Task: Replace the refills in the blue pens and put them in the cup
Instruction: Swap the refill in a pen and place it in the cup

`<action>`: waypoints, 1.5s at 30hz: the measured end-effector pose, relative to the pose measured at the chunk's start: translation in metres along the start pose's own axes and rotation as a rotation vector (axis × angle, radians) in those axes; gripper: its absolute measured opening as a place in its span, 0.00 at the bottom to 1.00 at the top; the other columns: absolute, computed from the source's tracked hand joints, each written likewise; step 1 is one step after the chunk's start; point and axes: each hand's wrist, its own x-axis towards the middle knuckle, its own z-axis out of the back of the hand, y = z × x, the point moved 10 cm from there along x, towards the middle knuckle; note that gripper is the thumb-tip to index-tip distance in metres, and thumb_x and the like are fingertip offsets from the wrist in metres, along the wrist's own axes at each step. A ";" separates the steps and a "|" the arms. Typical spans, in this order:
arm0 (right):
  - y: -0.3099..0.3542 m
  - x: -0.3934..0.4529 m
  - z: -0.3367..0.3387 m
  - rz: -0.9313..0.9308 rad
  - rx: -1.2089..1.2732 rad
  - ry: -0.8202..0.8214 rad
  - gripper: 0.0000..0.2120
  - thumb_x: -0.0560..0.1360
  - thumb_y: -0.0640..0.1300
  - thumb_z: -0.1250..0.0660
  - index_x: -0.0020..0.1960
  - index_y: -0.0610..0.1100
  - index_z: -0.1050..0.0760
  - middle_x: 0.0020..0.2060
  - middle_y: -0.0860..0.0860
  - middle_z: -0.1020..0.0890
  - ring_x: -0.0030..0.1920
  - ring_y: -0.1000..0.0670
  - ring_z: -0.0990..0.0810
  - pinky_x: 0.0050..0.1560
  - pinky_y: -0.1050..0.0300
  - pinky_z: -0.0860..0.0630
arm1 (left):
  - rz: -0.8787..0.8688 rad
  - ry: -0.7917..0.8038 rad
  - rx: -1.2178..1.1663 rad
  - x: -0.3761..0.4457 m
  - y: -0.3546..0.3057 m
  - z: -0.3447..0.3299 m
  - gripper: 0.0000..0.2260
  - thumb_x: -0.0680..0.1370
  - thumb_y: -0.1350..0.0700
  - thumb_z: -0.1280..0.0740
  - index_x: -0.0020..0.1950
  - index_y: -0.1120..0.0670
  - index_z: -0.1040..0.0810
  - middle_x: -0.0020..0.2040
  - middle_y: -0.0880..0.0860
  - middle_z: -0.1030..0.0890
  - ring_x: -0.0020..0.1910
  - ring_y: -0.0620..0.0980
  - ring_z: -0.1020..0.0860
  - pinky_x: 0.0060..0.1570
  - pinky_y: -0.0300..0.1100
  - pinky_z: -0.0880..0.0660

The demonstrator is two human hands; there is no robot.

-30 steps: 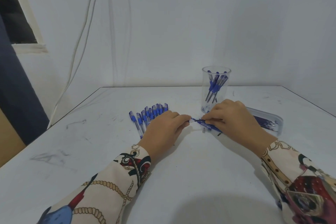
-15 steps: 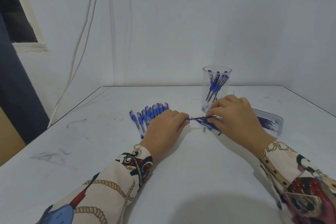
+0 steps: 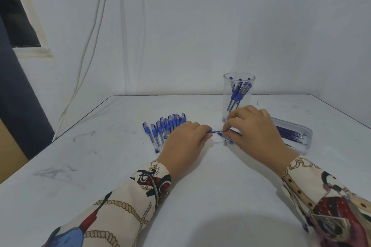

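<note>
My left hand grips a blue pen whose end sticks out to the right from my fingers. My right hand pinches the other end of that pen with fingertips, just in front of the cup. Most of the pen is hidden by both hands. Another blue pen part lies on the table under my right hand. A clear cup behind my right hand holds several blue pens. A row of several blue pens lies left of my left hand.
A clear shallow tray with several dark blue refills sits right of my right hand. The white table ends at the wall behind the cup. Cables hang down the wall at the left.
My right hand has closed in toward the left hand along the pen, and the visible length between the hands has shortened. The left hand has stayed where it was.
</note>
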 end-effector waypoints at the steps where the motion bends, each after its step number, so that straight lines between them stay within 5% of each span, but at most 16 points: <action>1: 0.003 0.000 -0.001 0.014 -0.003 -0.003 0.04 0.67 0.47 0.24 0.39 0.52 0.18 0.42 0.55 0.19 0.46 0.47 0.22 0.44 0.55 0.37 | -0.007 -0.001 0.005 0.000 -0.002 0.000 0.18 0.79 0.48 0.47 0.51 0.56 0.21 0.37 0.50 0.20 0.36 0.51 0.25 0.33 0.48 0.25; 7: -0.013 -0.001 -0.007 -0.086 -0.024 0.091 0.11 0.74 0.49 0.33 0.56 0.56 0.22 0.52 0.57 0.21 0.56 0.50 0.27 0.52 0.54 0.38 | 0.012 -0.004 0.016 -0.001 0.002 0.000 0.17 0.79 0.48 0.47 0.52 0.55 0.21 0.39 0.50 0.20 0.37 0.51 0.24 0.34 0.47 0.25; 13: -0.015 -0.008 -0.036 -0.073 -0.031 0.292 0.13 0.77 0.57 0.39 0.61 0.62 0.25 0.52 0.59 0.22 0.55 0.51 0.31 0.49 0.55 0.41 | 0.049 0.027 0.031 -0.002 0.009 -0.003 0.09 0.79 0.55 0.39 0.54 0.56 0.22 0.41 0.52 0.19 0.40 0.53 0.24 0.38 0.51 0.24; 21: -0.010 -0.011 -0.040 -0.084 0.024 0.234 0.09 0.77 0.53 0.39 0.53 0.57 0.21 0.46 0.58 0.19 0.49 0.54 0.28 0.49 0.55 0.37 | 0.066 0.045 0.029 -0.003 0.010 -0.004 0.10 0.80 0.54 0.39 0.55 0.56 0.22 0.42 0.52 0.20 0.42 0.53 0.25 0.40 0.50 0.26; 26: -0.032 -0.012 -0.034 -0.455 0.672 0.150 0.03 0.72 0.42 0.30 0.42 0.50 0.20 0.35 0.56 0.20 0.37 0.58 0.23 0.35 0.71 0.31 | 0.069 0.028 0.026 -0.003 0.009 -0.001 0.09 0.79 0.54 0.38 0.54 0.55 0.22 0.41 0.51 0.20 0.41 0.52 0.25 0.38 0.47 0.27; 30: -0.036 -0.016 -0.039 -0.601 0.916 0.130 0.03 0.70 0.41 0.27 0.41 0.48 0.19 0.34 0.51 0.16 0.37 0.49 0.19 0.34 0.70 0.28 | 0.059 0.015 0.030 -0.002 0.008 0.001 0.08 0.79 0.55 0.37 0.53 0.55 0.21 0.40 0.51 0.20 0.40 0.51 0.25 0.36 0.45 0.28; 36: -0.034 -0.017 -0.041 -0.641 0.998 0.136 0.03 0.70 0.40 0.26 0.41 0.47 0.19 0.36 0.48 0.15 0.40 0.43 0.18 0.35 0.69 0.26 | 0.033 -0.003 0.025 -0.002 0.005 0.003 0.08 0.78 0.55 0.38 0.52 0.56 0.21 0.38 0.50 0.20 0.37 0.51 0.25 0.33 0.45 0.28; 45: -0.027 -0.017 -0.046 -0.643 1.069 0.184 0.03 0.69 0.40 0.25 0.41 0.47 0.18 0.34 0.51 0.16 0.29 0.59 0.24 0.32 0.69 0.29 | 0.004 -0.011 0.009 -0.001 0.003 0.002 0.15 0.78 0.50 0.44 0.51 0.56 0.21 0.37 0.50 0.21 0.36 0.51 0.25 0.33 0.47 0.25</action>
